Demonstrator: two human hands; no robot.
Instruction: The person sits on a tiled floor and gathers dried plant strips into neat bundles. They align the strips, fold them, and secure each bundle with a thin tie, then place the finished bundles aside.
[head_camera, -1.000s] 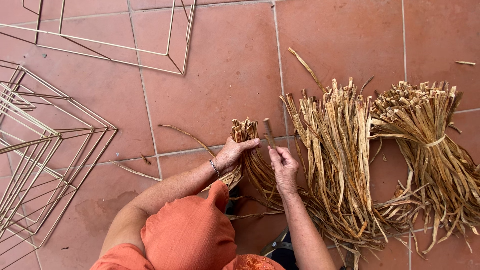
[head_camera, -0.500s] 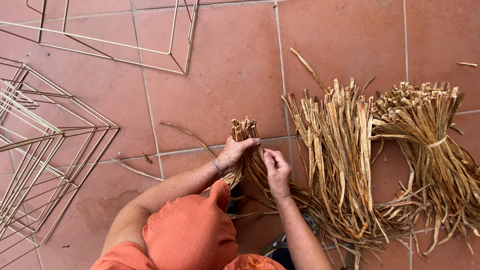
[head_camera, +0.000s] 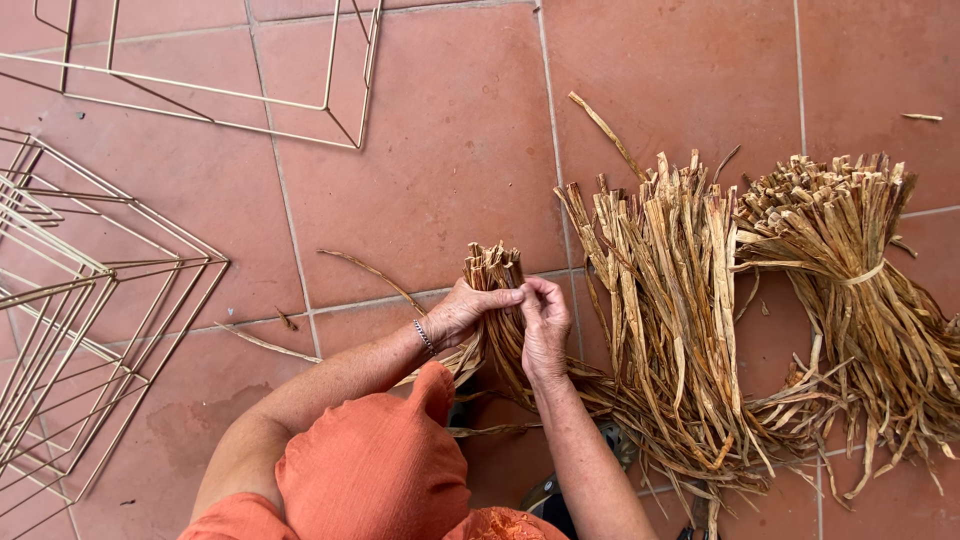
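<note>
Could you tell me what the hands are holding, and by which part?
Both the left hand and right hand grip a small bundle of dried straw strips near its upper end.

**Everything here is basically one warm palette**

The dried straw bunch (head_camera: 493, 300) I'm holding is tan-gold with darker brown streaks — same for the loose pile (head_camera: 680, 310) and the tied bundle (head_camera: 850, 270). Floor tiles (head_camera: 440, 150) are terracotta red with pale grout lines. My sleeve (head_camera: 375, 470) is burnt orange, and the wire frames (head_camera: 110, 300) are pale gold.
</note>
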